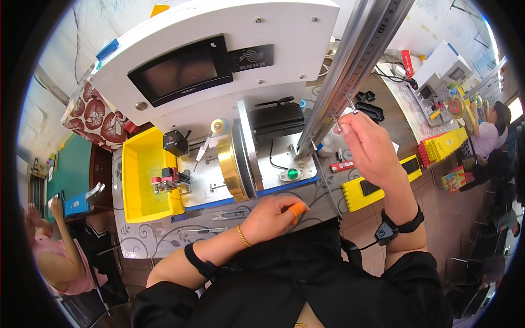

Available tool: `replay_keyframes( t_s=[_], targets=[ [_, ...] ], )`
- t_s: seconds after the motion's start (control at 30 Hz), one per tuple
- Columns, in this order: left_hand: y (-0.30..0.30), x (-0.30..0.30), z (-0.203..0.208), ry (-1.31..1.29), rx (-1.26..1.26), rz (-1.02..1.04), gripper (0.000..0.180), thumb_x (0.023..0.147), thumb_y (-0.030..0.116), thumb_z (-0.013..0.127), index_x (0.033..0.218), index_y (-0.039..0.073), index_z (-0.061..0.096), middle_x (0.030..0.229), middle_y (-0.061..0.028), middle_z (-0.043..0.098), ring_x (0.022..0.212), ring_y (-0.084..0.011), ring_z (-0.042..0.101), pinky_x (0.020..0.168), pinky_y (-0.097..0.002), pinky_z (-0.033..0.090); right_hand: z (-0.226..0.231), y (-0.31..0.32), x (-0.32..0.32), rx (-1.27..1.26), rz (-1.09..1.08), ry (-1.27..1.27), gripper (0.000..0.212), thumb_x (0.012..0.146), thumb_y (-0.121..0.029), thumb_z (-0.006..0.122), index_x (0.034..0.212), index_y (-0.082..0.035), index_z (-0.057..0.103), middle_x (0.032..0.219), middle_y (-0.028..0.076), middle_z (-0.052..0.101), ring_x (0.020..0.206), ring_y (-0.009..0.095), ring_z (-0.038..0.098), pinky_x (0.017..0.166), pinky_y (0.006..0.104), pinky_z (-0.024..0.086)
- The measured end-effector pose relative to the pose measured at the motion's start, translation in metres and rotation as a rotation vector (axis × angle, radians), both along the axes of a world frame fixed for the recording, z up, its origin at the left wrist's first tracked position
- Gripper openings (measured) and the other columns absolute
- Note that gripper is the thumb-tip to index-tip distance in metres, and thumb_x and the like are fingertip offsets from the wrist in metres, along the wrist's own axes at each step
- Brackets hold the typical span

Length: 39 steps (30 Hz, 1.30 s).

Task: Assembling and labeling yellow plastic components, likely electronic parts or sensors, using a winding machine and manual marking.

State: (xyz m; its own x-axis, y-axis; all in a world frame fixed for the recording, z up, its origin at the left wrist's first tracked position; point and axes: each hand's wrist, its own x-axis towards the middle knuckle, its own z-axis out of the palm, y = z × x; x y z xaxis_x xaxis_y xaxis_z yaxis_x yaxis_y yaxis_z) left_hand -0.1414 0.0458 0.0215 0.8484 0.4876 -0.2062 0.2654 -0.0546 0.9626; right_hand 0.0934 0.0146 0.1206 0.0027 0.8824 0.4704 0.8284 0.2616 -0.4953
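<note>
My right hand [369, 145] is raised beside an upright aluminium column [350, 63], its thumb and fingertips pinched on a small metal rod [337, 124] at the column's side. A second thin metal pin [351, 103] sticks out just above. Close to the table's front edge is my left hand [272, 217], its fingers curled together and an orange finger cot [297, 210] on one digit; whatever lies within them is hidden. Ahead of it stands a bench machine with a gold-rimmed wheel [231, 169], a small white spool [219, 127] and a green button [293, 173].
A yellow bin [130, 180] stands left of the machine, below a dark screen [180, 71]. Tweezers [227, 216] lie at the front edge. At right are a red box [342, 166] and a yellow tray [355, 199]. Other people sit at both sides.
</note>
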Motion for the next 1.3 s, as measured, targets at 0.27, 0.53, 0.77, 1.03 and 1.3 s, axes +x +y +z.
replay_keyframes(
  t_s=[0.27,0.53,0.77,1.03,1.3],
  targets=[
    [0.005,0.004,-0.015,0.163,-0.140,0.035,0.028,0.097,0.027,0.051,0.101,0.006,0.069,0.066,0.0007,0.059,0.052,-0.0053,0.053,0.051,-0.0221,0.044,-0.019,-0.004,0.005,-0.133,0.017,0.162,0.016,0.097,-0.014,0.049,0.095,0.000,0.055,0.086,0.013,0.060,0.070,0.025,0.057,0.065,0.0316,0.045],
    [0.006,0.012,-0.021,0.300,-0.272,0.014,0.029,0.096,0.029,0.051,0.099,0.006,0.068,0.066,0.0005,0.060,0.050,-0.0069,0.056,0.050,-0.0224,0.045,-0.069,-0.029,-0.028,-0.318,0.175,1.040,0.019,0.099,-0.021,0.051,0.101,-0.003,0.059,0.085,0.004,0.063,0.069,0.008,0.055,0.062,0.0203,0.042],
    [0.012,-0.018,-0.024,0.234,-0.367,0.044,0.029,0.097,0.027,0.051,0.100,0.004,0.067,0.074,-0.0013,0.061,0.058,-0.0075,0.059,0.053,-0.0208,0.047,-0.094,-0.032,-0.019,-0.265,0.096,1.425,0.018,0.098,-0.019,0.054,0.106,-0.004,0.058,0.086,0.007,0.065,0.067,0.010,0.058,0.064,0.0226,0.048],
    [0.028,-0.136,-0.005,0.060,-0.344,0.333,0.026,0.097,0.022,0.054,0.105,0.000,0.065,0.083,-0.0029,0.063,0.072,-0.0088,0.061,0.067,-0.0210,0.051,-0.098,0.001,-0.048,-0.344,-0.071,1.354,0.023,0.097,-0.024,0.057,0.106,-0.003,0.061,0.094,0.008,0.068,0.071,0.011,0.064,0.064,0.0225,0.048],
    [0.025,-0.096,0.032,-0.407,-0.120,0.574,0.032,0.098,0.014,0.052,0.127,0.001,0.054,0.102,-0.0071,0.063,0.072,-0.0106,0.061,0.068,-0.0232,0.052,-0.097,0.028,-0.093,-0.190,0.131,0.936,0.017,0.091,-0.016,0.065,0.099,-0.002,0.070,0.094,0.000,0.055,0.086,0.008,0.052,0.069,0.0201,0.041]
  ],
)
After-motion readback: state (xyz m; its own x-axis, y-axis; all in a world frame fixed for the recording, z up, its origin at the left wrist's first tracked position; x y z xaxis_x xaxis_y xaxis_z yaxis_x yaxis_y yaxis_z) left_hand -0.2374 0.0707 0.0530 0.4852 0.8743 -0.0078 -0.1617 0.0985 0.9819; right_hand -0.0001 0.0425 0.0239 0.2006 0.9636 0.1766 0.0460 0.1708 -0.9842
